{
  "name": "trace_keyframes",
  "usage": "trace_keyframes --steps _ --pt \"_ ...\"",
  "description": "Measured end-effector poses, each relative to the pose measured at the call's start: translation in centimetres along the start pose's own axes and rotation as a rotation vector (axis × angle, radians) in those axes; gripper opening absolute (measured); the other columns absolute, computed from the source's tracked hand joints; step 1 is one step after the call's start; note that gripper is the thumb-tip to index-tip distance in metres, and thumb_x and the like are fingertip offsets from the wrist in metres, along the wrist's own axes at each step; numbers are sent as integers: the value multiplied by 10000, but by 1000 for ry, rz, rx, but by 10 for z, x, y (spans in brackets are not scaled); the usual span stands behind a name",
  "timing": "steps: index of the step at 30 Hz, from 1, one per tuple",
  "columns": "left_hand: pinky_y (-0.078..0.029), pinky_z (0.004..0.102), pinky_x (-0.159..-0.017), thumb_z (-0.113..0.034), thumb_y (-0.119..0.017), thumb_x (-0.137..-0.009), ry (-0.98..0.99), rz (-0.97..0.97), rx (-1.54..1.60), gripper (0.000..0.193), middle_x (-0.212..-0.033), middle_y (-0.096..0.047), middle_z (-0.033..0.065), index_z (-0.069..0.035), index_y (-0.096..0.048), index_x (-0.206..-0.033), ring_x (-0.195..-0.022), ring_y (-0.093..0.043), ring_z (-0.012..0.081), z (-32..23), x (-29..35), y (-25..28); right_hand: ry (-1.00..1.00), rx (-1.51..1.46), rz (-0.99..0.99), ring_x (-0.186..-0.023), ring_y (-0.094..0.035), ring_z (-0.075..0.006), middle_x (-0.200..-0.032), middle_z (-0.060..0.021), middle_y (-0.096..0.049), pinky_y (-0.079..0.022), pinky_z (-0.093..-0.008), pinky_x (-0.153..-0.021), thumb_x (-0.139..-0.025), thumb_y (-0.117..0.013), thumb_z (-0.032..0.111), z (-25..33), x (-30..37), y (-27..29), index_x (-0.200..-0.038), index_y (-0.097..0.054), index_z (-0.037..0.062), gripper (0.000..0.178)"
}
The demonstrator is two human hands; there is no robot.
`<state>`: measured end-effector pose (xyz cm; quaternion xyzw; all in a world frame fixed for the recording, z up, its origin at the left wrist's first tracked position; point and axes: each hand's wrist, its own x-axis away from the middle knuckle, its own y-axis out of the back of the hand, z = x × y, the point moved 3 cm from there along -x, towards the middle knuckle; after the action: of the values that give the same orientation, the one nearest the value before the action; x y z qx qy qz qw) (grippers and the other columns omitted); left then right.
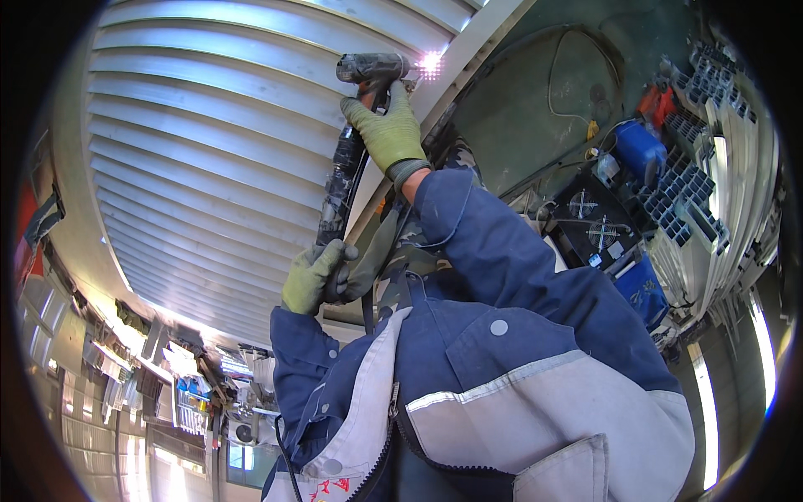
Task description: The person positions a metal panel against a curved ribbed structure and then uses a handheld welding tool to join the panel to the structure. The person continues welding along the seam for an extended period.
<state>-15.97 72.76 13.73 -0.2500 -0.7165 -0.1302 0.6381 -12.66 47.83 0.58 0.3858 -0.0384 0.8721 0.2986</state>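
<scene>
A dark, tape-wrapped handheld welding gun [374, 67] points right, a bright pinkish-white spark [429, 64] at its tip. My right hand [386, 127], in a yellow-green glove, is wrapped round its handle. Its thick black-wrapped cable [337, 184] runs down to my left hand [316, 276], gloved the same way, with the fingers curled round its lower stretch. Beneath the gun lies a large slatted metal panel [213, 155], and the spark sits at the edge of its flat metal frame [456, 75]. The weld spot itself is lost in the glare.
Right of the panel is a green floor [523, 109] with a loose thin cable. Farther right stand a black machine with two fans [592, 219], a blue drum [640, 151] and stacked metal profiles [728, 192]. Cluttered racks [188, 376] fill the lower left.
</scene>
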Motion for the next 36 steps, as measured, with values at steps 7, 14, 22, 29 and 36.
trace_keyframes --steps 7,14,22,29,36 --pt "-400 253 -514 -537 -668 -1102 22 3 8 506 -718 -583 -28 -45 -769 -1159 -565 -530 73 3 5 3 -3 18 18 -1358 -663 -434 -1435 -270 -693 -508 -471 -1135 -886 -868 509 7 9 1 -1590 -477 32 935" --pt "-412 287 -499 -456 -686 -1105 26 -24 -6 462 -697 -569 11 -1 -732 -1165 -544 -508 99 4 11 5 15 81 -53 -1326 -681 -399 -1400 -267 -713 -517 -436 -1110 -863 -877 575 2 19 -3 -1606 -501 27 997" --pt "-436 287 -526 -454 -689 -1106 41 -11 24 453 -723 -585 11 -10 -739 -1175 -568 -521 91 16 17 10 -19 110 -14 -1410 -605 -466 -1458 -308 -646 -474 -500 -1170 -899 -847 535 -2 27 -7 -1598 -464 18 950" --pt "-425 279 -537 -447 -705 -1097 55 -24 46 441 -720 -588 7 -13 -748 -1162 -573 -520 89 22 23 10 -12 78 6 -1437 -594 -469 -1495 -332 -635 -472 -473 -1181 -900 -840 574 -6 36 -9 -1667 -381 -17 1071" --pt "-441 281 -546 -432 -717 -1083 47 -54 51 428 -724 -602 16 -11 -754 -1146 -576 -531 96 27 28 9 -34 91 39 -1401 -632 -450 -1460 -313 -669 -497 -475 -1152 -894 -842 590 -9 41 -12 -1661 -390 -4 1070"
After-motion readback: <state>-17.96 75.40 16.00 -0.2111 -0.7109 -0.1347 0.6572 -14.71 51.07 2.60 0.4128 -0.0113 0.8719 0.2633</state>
